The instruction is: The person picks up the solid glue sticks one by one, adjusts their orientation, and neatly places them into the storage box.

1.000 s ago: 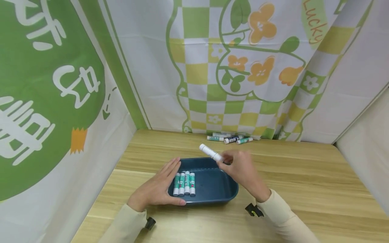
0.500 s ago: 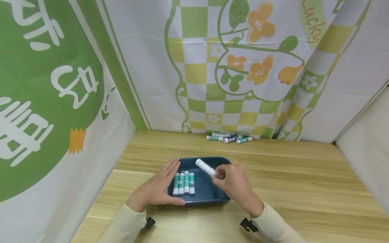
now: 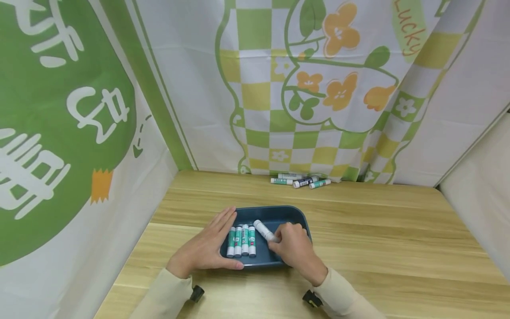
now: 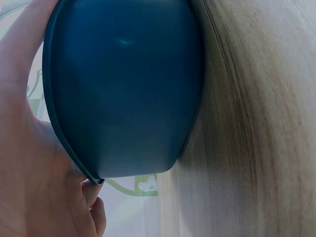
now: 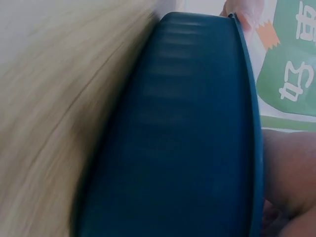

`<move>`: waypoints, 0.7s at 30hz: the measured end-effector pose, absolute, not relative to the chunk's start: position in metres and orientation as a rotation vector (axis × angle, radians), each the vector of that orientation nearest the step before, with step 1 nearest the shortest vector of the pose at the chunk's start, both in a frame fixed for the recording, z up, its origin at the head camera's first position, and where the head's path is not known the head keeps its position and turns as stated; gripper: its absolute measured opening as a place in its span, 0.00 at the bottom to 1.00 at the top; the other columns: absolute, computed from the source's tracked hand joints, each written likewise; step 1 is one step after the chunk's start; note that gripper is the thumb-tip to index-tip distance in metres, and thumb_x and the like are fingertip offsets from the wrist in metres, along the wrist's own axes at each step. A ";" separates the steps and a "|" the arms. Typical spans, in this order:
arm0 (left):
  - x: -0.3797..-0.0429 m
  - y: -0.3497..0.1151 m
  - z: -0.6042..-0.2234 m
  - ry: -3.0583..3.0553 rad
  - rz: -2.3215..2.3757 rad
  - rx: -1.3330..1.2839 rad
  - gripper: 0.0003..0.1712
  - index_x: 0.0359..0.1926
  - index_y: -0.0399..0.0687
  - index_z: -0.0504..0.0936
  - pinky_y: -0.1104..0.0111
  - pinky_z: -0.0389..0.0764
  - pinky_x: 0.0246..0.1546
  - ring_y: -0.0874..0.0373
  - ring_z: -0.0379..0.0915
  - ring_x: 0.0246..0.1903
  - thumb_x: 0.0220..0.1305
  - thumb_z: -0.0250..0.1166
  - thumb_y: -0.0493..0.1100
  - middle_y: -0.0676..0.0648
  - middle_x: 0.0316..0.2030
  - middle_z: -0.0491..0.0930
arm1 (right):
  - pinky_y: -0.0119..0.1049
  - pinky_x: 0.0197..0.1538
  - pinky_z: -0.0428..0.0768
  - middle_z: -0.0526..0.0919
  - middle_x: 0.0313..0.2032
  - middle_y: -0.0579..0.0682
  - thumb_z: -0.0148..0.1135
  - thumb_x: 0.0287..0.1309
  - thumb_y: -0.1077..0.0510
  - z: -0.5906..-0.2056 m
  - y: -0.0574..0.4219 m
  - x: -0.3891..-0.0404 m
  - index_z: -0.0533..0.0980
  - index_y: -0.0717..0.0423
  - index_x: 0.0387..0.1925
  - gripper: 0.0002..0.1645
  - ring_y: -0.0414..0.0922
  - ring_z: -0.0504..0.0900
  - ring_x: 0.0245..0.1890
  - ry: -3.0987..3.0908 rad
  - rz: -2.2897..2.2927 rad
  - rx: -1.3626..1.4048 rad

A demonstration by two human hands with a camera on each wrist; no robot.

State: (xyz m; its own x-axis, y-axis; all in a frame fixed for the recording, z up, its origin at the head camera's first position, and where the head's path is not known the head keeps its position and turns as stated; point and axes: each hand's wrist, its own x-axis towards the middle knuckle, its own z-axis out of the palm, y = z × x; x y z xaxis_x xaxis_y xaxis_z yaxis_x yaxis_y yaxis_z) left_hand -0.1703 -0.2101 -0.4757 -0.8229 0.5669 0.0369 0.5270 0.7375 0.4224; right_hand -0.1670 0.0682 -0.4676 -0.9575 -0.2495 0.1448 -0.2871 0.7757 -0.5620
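A dark blue tray point(image 3: 275, 265) stands on the table, with several green-and-white glue sticks point(image 3: 245, 241) lined up side by side at its left end. My left hand point(image 3: 207, 246) holds that end, fingers on the far rim and thumb along the near one. In the left wrist view the palm lies against the rim of the tray point(image 4: 123, 89). My right hand point(image 3: 296, 250) pinches a white glue stick point(image 3: 264, 230) by its near right end, low inside the tray and slanted toward the row. The right wrist view shows mainly the outer wall of the tray point(image 5: 182, 123).
At the back of the wooden table point(image 3: 378, 239), against the curtain point(image 3: 259, 146), lies a small group of glue sticks point(image 3: 292, 181), one of them dark blue point(image 3: 306, 182). Printed cloth hangs on the left side point(image 3: 159, 150) as well.
My right hand has brought the white glue stick down and left from above the tray's far rim to inside it. The left hand has kept its place on the tray.
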 end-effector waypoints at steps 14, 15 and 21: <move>-0.169 -0.209 -0.474 2.837 0.666 0.902 0.78 0.85 0.39 0.43 0.43 0.54 0.82 0.42 0.34 0.86 0.52 0.71 0.80 0.42 0.86 0.35 | 0.28 0.18 0.66 0.73 0.07 0.39 0.81 0.55 0.49 -0.465 0.056 -0.171 0.81 0.53 0.09 0.26 0.37 0.71 0.12 -3.132 1.070 0.451; -0.169 -0.209 -0.474 2.837 0.667 0.903 0.78 0.85 0.39 0.43 0.43 0.54 0.82 0.42 0.34 0.86 0.52 0.71 0.80 0.42 0.86 0.35 | 0.28 0.17 0.66 0.73 0.07 0.39 0.81 0.55 0.49 -0.465 0.055 -0.170 0.80 0.53 0.08 0.26 0.37 0.71 0.11 -3.140 1.071 0.452; -0.168 -0.209 -0.474 2.835 0.677 0.902 0.78 0.85 0.39 0.43 0.42 0.53 0.83 0.42 0.34 0.86 0.52 0.71 0.79 0.41 0.86 0.36 | 0.27 0.16 0.66 0.74 0.08 0.40 0.82 0.54 0.48 -0.469 0.049 -0.171 0.77 0.51 0.07 0.29 0.37 0.71 0.11 -3.172 1.064 0.444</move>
